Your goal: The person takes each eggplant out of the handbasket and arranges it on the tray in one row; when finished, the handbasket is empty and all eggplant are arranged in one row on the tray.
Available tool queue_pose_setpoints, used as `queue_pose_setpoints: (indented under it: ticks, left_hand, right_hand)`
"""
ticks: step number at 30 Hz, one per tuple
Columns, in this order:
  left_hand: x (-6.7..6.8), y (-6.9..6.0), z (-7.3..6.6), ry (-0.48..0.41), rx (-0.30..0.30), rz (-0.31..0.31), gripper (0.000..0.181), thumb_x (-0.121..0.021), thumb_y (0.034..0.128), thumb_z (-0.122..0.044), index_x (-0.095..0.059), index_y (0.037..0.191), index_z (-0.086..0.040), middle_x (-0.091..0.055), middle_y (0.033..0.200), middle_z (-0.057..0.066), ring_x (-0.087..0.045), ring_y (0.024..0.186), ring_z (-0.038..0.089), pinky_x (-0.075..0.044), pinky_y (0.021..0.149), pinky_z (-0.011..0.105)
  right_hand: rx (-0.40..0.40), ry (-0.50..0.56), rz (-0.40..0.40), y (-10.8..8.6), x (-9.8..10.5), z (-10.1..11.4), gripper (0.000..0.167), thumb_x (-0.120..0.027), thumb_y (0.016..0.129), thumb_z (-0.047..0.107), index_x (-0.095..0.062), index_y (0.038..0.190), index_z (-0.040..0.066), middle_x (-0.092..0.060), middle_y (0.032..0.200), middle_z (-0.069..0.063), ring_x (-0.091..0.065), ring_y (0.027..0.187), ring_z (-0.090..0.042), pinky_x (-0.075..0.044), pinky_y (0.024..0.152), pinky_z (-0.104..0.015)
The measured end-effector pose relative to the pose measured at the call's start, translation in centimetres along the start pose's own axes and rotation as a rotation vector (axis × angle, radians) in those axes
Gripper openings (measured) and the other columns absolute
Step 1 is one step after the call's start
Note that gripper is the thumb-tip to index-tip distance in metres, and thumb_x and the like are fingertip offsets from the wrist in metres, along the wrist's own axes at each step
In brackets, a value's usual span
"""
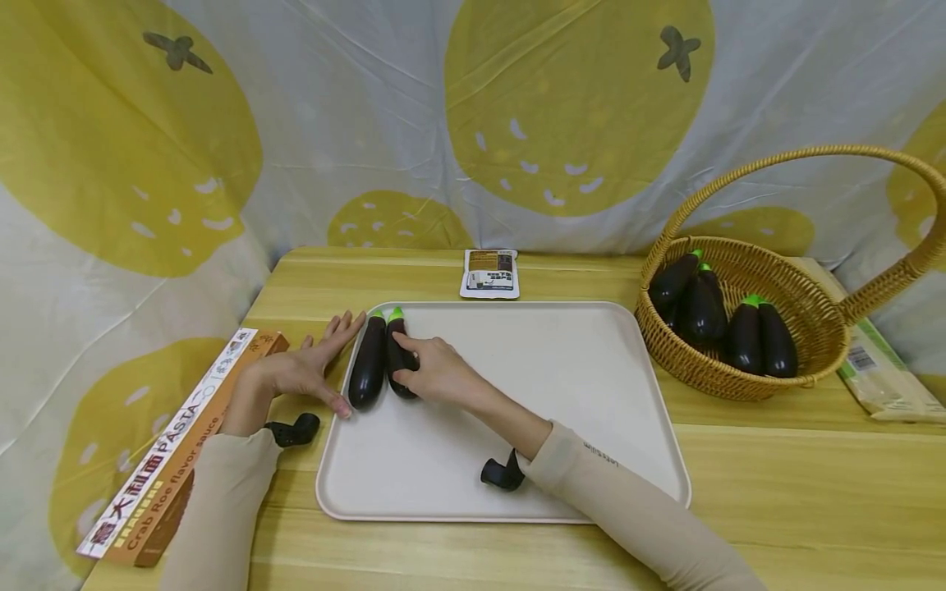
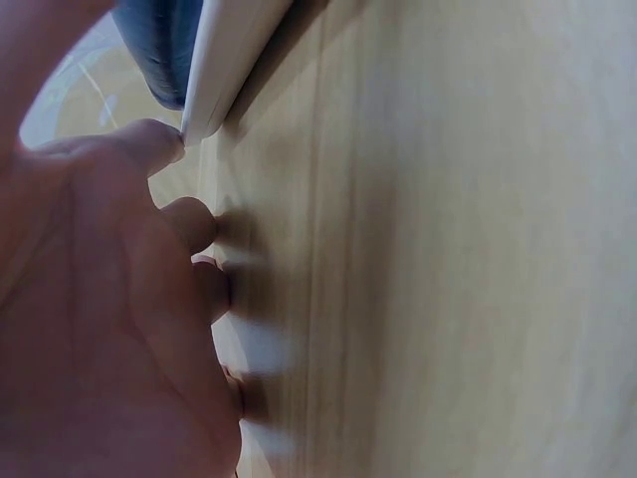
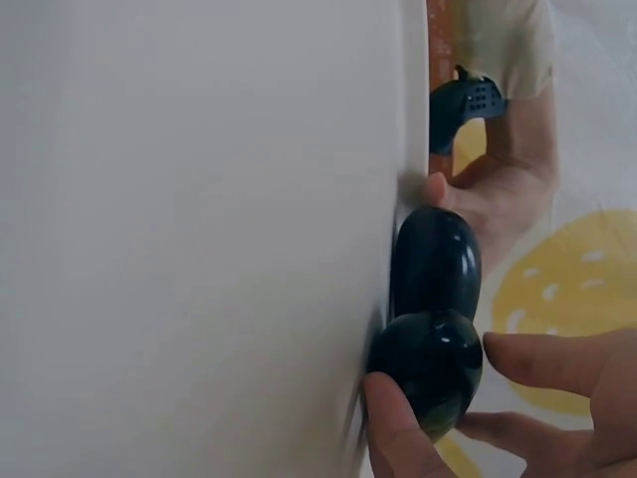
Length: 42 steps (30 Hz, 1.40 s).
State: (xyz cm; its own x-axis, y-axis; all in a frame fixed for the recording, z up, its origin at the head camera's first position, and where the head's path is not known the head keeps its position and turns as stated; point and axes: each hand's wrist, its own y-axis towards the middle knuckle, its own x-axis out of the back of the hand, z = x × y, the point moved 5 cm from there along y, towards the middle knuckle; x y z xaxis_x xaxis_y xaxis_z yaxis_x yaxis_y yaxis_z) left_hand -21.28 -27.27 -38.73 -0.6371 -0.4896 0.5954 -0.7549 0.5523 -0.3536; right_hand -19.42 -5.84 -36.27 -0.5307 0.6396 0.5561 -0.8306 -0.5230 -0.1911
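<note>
Two dark eggplants with green tips lie side by side at the left end of a white tray (image 1: pixel 517 410). The right hand (image 1: pixel 439 371) grips the inner eggplant (image 1: pixel 400 357) between thumb and fingers; the right wrist view shows its thumb on one side of that eggplant (image 3: pixel 428 363). Beside the tray's left edge, the left hand (image 1: pixel 314 367) is spread, thumb and a fingertip at the rim, near the outer eggplant (image 1: pixel 367 365). In the left wrist view the left hand (image 2: pixel 109 299) has its fingers apart near the wooden table.
A wicker basket (image 1: pixel 702 382) with several eggplants stands at the right, partly over a flat package (image 1: pixel 887 369). Behind the tray lies a small packet (image 1: pixel 490 274). A long pasta box (image 1: pixel 177 443) lies at the left under the left forearm. A patterned cloth (image 1: pixel 355 123) hangs behind.
</note>
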Motion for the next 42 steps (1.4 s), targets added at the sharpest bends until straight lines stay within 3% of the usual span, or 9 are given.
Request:
queue_pose_setpoints:
  ticks: [2, 7, 14, 17, 21, 25, 29, 33, 42]
  left_hand:
    - [0.0, 0.0, 0.1, 0.007, 0.002, -0.001, 0.151, -0.098, 0.0656, -0.035, 0.013, 0.166, -0.014, 0.032, 0.166, 0.025, 0.034, 0.151, 0.048, 0.025, 0.113, 0.076]
    - [0.0, 0.0, 0.1, 0.022, -0.003, -0.004, 0.15, -0.098, 0.0662, -0.036, 0.012, 0.166, -0.012, 0.033, 0.165, 0.026, 0.035, 0.151, 0.048, 0.025, 0.113, 0.076]
    - [0.0, 0.0, 0.2, 0.029, -0.007, -0.005, 0.15, -0.097, 0.0669, -0.036, 0.012, 0.166, -0.012, 0.032, 0.165, 0.027, 0.035, 0.15, 0.049, 0.025, 0.112, 0.077]
    - [0.0, 0.0, 0.3, 0.044, -0.003, -0.011, 0.149, -0.097, 0.067, -0.037, 0.012, 0.166, -0.012, 0.032, 0.166, 0.026, 0.034, 0.151, 0.049, 0.024, 0.113, 0.077]
    - [-0.1, 0.0, 0.3, 0.048, -0.013, -0.013, 0.15, -0.098, 0.0666, -0.036, 0.012, 0.166, -0.01, 0.032, 0.165, 0.027, 0.034, 0.151, 0.049, 0.024, 0.113, 0.077]
    - [0.0, 0.0, 0.3, 0.046, -0.022, -0.008, 0.15, -0.098, 0.0665, -0.035, 0.013, 0.165, -0.009, 0.032, 0.165, 0.028, 0.034, 0.15, 0.05, 0.024, 0.112, 0.078]
    - [0.0, -0.1, 0.3, 0.042, -0.025, -0.005, 0.15, -0.097, 0.0669, -0.035, 0.013, 0.165, -0.009, 0.033, 0.165, 0.027, 0.034, 0.15, 0.05, 0.024, 0.112, 0.078]
    - [0.1, -0.1, 0.2, 0.036, -0.029, -0.005, 0.149, -0.097, 0.0671, -0.034, 0.012, 0.165, -0.009, 0.033, 0.165, 0.027, 0.035, 0.15, 0.05, 0.025, 0.112, 0.078]
    - [0.0, 0.0, 0.2, 0.04, -0.027, -0.009, 0.149, -0.097, 0.067, -0.034, 0.012, 0.166, -0.01, 0.033, 0.165, 0.027, 0.034, 0.15, 0.05, 0.025, 0.112, 0.078]
  right_hand:
    - [0.006, 0.003, 0.009, 0.0, 0.2, -0.1, 0.067, -0.065, 0.099, 0.018, -0.038, 0.161, 0.015, -0.06, 0.081, -0.009, -0.034, 0.05, -0.007, -0.035, 0.054, -0.021]
    - [0.022, -0.004, 0.037, 0.0, 0.7, -0.3, 0.067, -0.064, 0.099, 0.018, -0.039, 0.161, 0.015, -0.042, 0.068, 0.004, -0.039, 0.055, -0.008, -0.035, 0.058, -0.022]
    - [0.023, -0.013, 0.107, -0.3, 1.4, -0.4, 0.067, -0.064, 0.101, 0.021, -0.037, 0.162, 0.018, -0.049, 0.07, 0.002, -0.048, 0.059, -0.009, -0.039, 0.057, -0.022]
    - [0.04, -0.025, 0.133, -0.9, 2.6, -0.6, 0.068, -0.063, 0.101, 0.024, -0.036, 0.163, 0.019, -0.06, 0.086, -0.003, -0.058, 0.067, -0.014, -0.044, 0.061, -0.021]
    - [0.067, -0.039, 0.138, -2.4, 5.3, -0.8, 0.067, -0.063, 0.102, 0.028, -0.034, 0.163, 0.021, -0.064, 0.121, -0.013, -0.07, 0.099, -0.024, -0.055, 0.075, -0.025]
    - [0.093, -0.084, 0.114, -4.4, 8.8, -1.3, 0.067, -0.061, 0.104, 0.034, -0.033, 0.164, 0.025, -0.06, 0.139, -0.017, -0.062, 0.127, -0.026, -0.057, 0.095, -0.037]
    - [0.083, -0.107, 0.072, -6.9, 12.3, -2.2, 0.065, -0.059, 0.105, 0.039, -0.033, 0.164, 0.028, -0.058, 0.146, -0.013, -0.058, 0.134, -0.027, -0.052, 0.106, -0.048]
    - [0.008, -0.115, 0.013, -9.5, 15.8, -4.0, 0.066, -0.057, 0.105, 0.047, -0.031, 0.163, 0.033, -0.054, 0.15, -0.009, -0.053, 0.138, -0.028, -0.049, 0.109, -0.054]
    - [-0.095, -0.244, -0.187, -15.8, 22.9, -8.5, 0.069, -0.052, 0.107, 0.05, -0.026, 0.165, 0.025, -0.051, 0.149, -0.019, -0.054, 0.135, -0.039, -0.048, 0.105, -0.06]
